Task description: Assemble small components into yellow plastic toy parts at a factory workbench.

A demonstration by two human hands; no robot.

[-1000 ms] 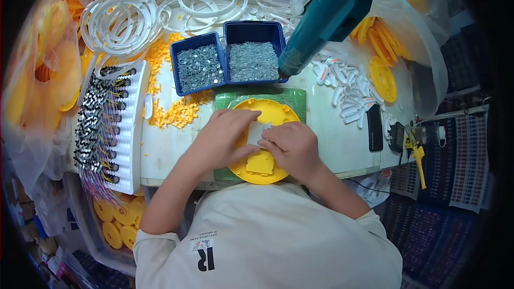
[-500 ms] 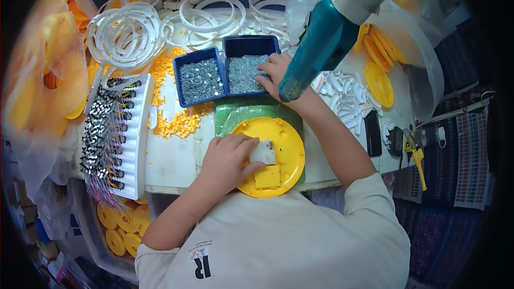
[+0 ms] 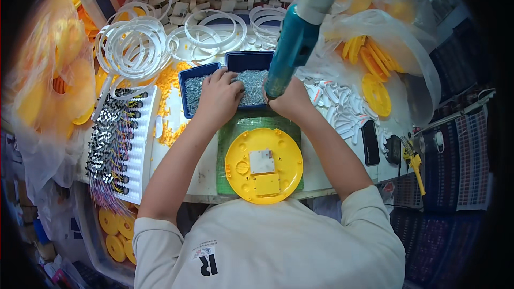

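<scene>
My left hand (image 3: pixel 219 96) reaches over the wall between two blue bins, its bent fingers apart above the small silvery metal parts; nothing shows in them. My right hand (image 3: pixel 290 99) is at the near right corner of the right blue bin (image 3: pixel 249 60). A teal power screwdriver (image 3: pixel 292 45) on a grey arm hangs in front of it, hiding most of its fingers. The left blue bin (image 3: pixel 187 108) also holds metal parts. Nearer me, untouched, a round yellow plastic cover (image 3: pixel 241 184) lies on a green mat (image 3: pixel 224 150). A white square piece (image 3: pixel 261 161) sits on it, beside a raised yellow rectangle.
Left are small yellow parts (image 3: pixel 170 135), a white foam tray (image 3: pixel 140 144) with wired components, and white rings (image 3: pixel 134 48). White curved parts (image 3: pixel 342 109), a black phone (image 3: pixel 370 142) and a yellow-handled tool (image 3: pixel 415 163) lie right. Bagged yellow discs (image 3: pixel 56 69) flank the table.
My left hand has left the yellow cover and moved forward to the bins. My right hand has drawn back from inside the right bin to its near right corner. The view has shifted slightly.
</scene>
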